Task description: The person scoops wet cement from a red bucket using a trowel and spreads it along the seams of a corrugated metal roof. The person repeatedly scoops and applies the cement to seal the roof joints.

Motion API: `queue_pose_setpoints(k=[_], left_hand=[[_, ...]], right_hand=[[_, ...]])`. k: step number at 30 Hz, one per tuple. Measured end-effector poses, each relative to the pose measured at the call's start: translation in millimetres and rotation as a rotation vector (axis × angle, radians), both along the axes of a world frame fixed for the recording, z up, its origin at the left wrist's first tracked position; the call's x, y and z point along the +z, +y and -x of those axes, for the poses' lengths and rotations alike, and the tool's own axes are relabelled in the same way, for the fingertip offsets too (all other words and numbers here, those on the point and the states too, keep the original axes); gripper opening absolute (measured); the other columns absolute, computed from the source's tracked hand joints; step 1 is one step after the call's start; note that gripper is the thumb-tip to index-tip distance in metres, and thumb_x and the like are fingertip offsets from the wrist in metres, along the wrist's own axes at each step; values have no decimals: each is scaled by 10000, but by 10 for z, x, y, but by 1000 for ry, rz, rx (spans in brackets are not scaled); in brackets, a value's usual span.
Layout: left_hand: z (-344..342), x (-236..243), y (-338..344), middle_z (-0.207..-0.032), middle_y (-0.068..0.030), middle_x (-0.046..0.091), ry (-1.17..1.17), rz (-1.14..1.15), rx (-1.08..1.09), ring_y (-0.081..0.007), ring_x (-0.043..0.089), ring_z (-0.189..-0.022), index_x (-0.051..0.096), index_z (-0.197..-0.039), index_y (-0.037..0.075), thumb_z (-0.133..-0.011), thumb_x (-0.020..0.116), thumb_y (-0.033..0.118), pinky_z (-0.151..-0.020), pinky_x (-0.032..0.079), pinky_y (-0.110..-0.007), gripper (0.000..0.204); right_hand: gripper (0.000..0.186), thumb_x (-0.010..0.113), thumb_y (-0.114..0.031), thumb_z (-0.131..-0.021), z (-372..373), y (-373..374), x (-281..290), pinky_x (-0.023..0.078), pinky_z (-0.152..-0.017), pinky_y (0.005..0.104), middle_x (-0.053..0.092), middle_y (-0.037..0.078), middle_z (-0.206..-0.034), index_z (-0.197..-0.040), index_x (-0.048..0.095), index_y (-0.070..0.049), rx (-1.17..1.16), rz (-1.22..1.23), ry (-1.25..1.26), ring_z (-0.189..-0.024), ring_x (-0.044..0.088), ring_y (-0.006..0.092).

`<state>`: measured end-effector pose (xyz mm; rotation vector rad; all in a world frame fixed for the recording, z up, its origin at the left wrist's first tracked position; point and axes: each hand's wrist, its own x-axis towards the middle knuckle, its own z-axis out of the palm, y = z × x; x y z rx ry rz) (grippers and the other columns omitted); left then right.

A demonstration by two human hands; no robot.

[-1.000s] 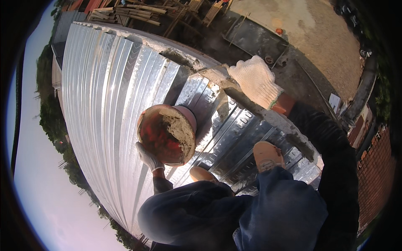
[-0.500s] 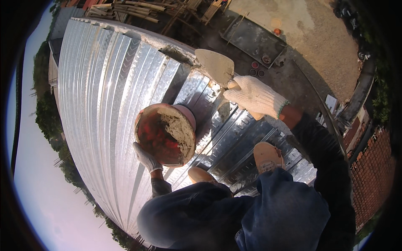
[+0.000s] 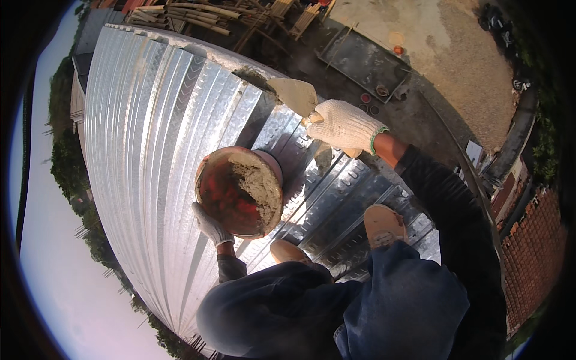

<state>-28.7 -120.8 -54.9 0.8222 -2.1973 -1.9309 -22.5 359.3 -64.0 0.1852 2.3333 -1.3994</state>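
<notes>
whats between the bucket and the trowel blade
In the head view, ribbed metal sheeting, partly shadowed, lies between the bucket and the trowel blade.

Right grip (image 3: pixel 345 125) holds trowel (image 3: pixel 294 96); left grip (image 3: pixel 211 226) holds mortar bucket (image 3: pixel 219 191).

tan bamboo poles (image 3: pixel 195 18), piled, upper left | dark rectangular shallow tray (image 3: pixel 363 57), ground below | small orange round container (image 3: pixel 398 50), near tray's long edge | red-brown brick wall (image 3: pixel 534 258), lower right | green leafy trees (image 3: pixel 66 159), left | pale sky (image 3: pixel 60 270), far left
</notes>
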Motion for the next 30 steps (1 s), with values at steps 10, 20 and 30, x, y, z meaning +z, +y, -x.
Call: queue_pose_setpoints(k=[10,20,30], left_hand=[[-54,30,155,-1311,-117,691,6,76,-11,-213,681,-1125,650,-1409,-48,-1154,531,515,-995,567,-382,630],[-48,26,188,-1327,-130,693,-4,96,-3,-226,691,-1140,639,-1424,-47,-1152,533,514,-1008,573,-389,632],[-51,69,134,-1299,-119,703,33,24,-21,-213,695,-1106,666,-1379,-40,-1157,534,487,-990,576,-379,587]], right_hand=[[412,726,-427,-900,82,290,20,588,-820,496,759,215,-991,-985,783,-28,98,46,91,-938,743,424],[415,725,-412,-919,179,194,-65,567,-737,447,722,193,-849,-991,741,-4,-37,-16,98,-779,738,338],[225,762,-285,-932,-423,356,-15,598,-812,438,764,133,-941,-1026,730,-83,-14,-460,471,-909,768,308]])
